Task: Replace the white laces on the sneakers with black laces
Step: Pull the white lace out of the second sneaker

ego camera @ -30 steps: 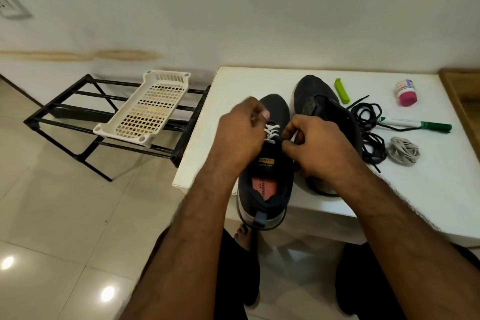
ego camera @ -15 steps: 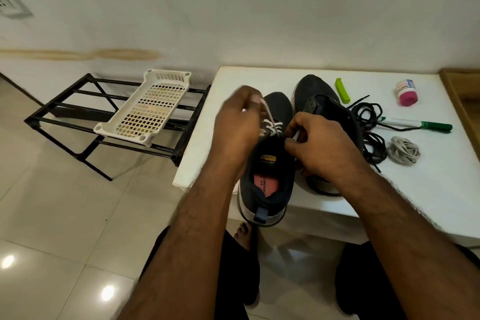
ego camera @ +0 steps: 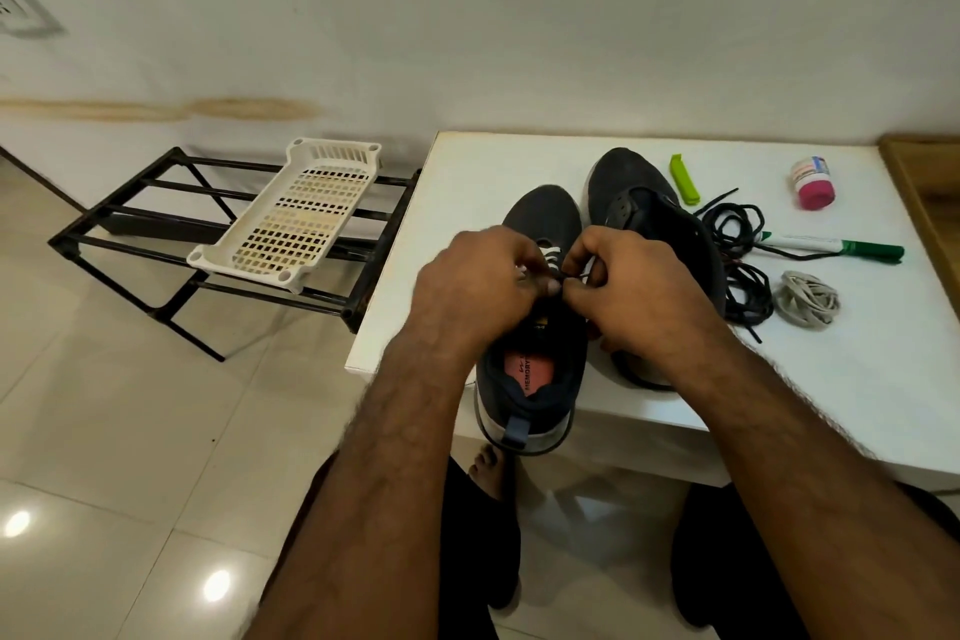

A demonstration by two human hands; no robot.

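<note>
Two dark sneakers stand on the white table point(ego camera: 467, 182). The near sneaker point(ego camera: 535, 379) hangs over the front edge and still carries a white lace point(ego camera: 551, 255) across its eyelets. My left hand point(ego camera: 478, 286) pinches that lace at the tongue. My right hand point(ego camera: 628, 291) pinches it from the other side, fingertips almost touching the left. The second sneaker point(ego camera: 634, 192) lies behind my right hand with no lace in it. Loose black laces point(ego camera: 737, 244) lie coiled to its right, and a bundled white lace point(ego camera: 808, 299) sits beside them.
On the table's right part lie a green marker point(ego camera: 831, 244), a green clip point(ego camera: 684, 179) and a small pink-capped jar point(ego camera: 813, 182). A black metal rack point(ego camera: 135, 234) holding a white plastic basket point(ego camera: 291, 218) stands left of the table. My foot point(ego camera: 488, 473) is under the table edge.
My left hand had lifted up, drawing the white lace out, and has now come back down to the eyelets. My right hand stayed at the tongue.
</note>
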